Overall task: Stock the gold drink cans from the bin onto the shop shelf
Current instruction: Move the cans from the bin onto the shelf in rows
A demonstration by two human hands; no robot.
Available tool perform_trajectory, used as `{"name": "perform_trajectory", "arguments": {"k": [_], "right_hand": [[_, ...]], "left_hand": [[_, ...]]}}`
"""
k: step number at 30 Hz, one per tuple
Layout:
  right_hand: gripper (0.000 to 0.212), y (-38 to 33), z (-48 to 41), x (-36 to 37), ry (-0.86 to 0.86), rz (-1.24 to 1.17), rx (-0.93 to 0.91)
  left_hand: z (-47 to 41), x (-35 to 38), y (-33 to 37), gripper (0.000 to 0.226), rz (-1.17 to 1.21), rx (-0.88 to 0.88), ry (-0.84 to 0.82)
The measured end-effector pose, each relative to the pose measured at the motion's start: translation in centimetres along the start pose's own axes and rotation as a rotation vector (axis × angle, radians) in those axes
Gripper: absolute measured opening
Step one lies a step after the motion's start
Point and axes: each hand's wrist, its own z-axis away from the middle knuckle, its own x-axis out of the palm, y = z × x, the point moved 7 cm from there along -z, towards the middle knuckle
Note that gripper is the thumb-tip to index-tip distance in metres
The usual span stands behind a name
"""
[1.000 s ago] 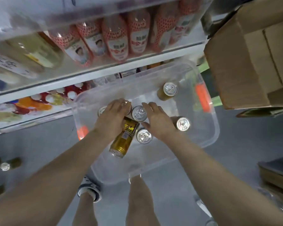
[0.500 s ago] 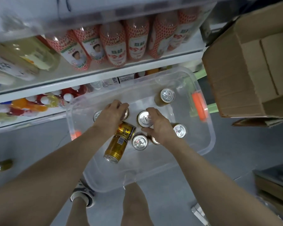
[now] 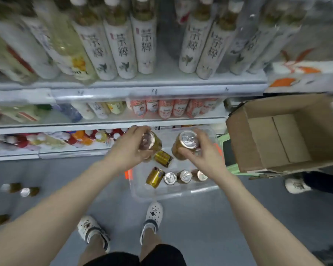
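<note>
Cans (image 3: 187,141) gripped over bin (image 3: 142,194): one by left hand (image 3: 129,148), one by right hand (image 3: 203,155).
Bottle-lined shelves (image 3: 161,91) are faced; an open cardboard box (image 3: 238,141) is parked just beside the bin.

Light: dim, cool and flat, falling from overhead; shadows faint.
Glare: pale sheen on the silver tops of the round gold drink cans (image 3: 185,176), just toward 6 o'clock.
Blur: tall white-labelled bottles (image 3: 123,47) at 12 o'clock smeared; 9 o'clock softest.
Distortion: long white metal shelf edge (image 3: 161,91) bows, wide-angle.
</note>
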Motion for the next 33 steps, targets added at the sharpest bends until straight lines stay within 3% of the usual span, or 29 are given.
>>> {"name": "perform_trajectory", "arguments": {"k": [15,24,33], "right_hand": [[0.046,-29.4,0.1,-10.8,0.044,-0.001,-0.543],[0.052,-41.9,-3.9,-14.3,0.213,-0.006,-0.653],[0.044,-51.4,-12.9,-11.7,0.224,0.052,-0.659]], "left_hand": [[12.1,-26.7,4.3,0.065,-0.056,0.037,0.540],[13.3,-38.8,3.3,0.062,-0.019,0.007,0.692],[9.6,-47.0,-0.1,0.063,-0.010,0.009,0.758]]}}
